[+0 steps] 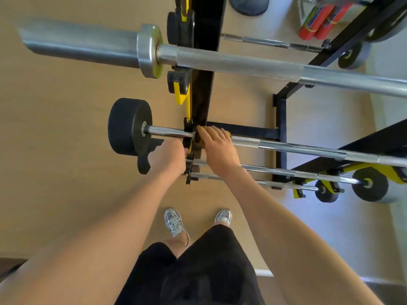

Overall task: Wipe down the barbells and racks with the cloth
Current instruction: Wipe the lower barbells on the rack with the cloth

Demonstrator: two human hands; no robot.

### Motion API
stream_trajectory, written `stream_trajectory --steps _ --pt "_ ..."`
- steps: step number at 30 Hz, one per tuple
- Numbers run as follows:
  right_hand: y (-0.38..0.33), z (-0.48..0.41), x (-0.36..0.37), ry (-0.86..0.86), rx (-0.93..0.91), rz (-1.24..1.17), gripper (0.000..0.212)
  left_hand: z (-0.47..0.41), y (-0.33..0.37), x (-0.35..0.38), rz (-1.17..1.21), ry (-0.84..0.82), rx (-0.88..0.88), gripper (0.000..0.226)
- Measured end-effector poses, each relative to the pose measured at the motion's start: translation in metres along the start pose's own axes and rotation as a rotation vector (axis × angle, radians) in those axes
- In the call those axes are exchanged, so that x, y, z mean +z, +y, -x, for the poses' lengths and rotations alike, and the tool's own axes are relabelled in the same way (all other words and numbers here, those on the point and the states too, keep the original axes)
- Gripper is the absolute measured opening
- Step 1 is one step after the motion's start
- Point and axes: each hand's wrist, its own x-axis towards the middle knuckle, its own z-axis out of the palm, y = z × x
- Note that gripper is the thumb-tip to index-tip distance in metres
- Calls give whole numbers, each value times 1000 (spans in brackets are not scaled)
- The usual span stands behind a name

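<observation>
Evidently the cloth (228, 134) is held wrapped on the barbell (286, 146) under the curved fingers of the right hand (217, 144), touching the rack (200, 100). The rack's bracket is gripped by the left hand (169, 159), its fingertips hidden. By judgement, wiping is under way at this end only. The bar's length past the knuckles, the thick barbell (242, 62) above the fingers and the thin bars (284, 172) below the wrist are taken as left.
</observation>
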Motion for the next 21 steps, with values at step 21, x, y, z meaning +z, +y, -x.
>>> stream_trajectory --steps 21 --pt "43 218 -20 -230 849 -1510 38 133 53 43 881 -660 104 45"
